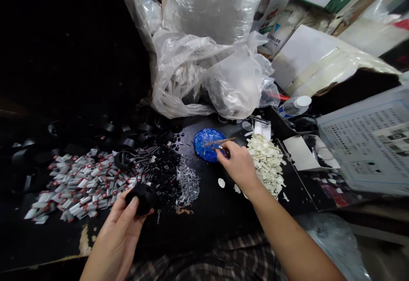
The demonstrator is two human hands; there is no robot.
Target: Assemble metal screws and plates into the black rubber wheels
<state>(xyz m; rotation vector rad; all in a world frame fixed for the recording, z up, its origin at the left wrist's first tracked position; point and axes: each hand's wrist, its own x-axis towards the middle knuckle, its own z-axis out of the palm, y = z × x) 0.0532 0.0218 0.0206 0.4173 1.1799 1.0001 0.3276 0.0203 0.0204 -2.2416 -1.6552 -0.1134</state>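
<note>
My left hand (116, 234) is closed around a small round black plastic part (140, 198), held just above the near edge of the dark table (204, 213). My right hand (238, 164) pinches a thin brown stick (220, 142) whose tip rests on a blue dish (206, 144) at the table's middle. A heap of small white plastic chips (266, 162) lies right of that hand. Between the hands lie tiny black parts (164, 168) and thin silver pins (188, 183).
A spread of small grey and red pieces (83, 183) covers the left of the table, with black rings (124, 157) behind. Clear plastic bags (207, 68) bulge at the back. Cardboard boxes (319, 55), a capped bottle (295, 105) and printed sheets (370, 140) stand on the right.
</note>
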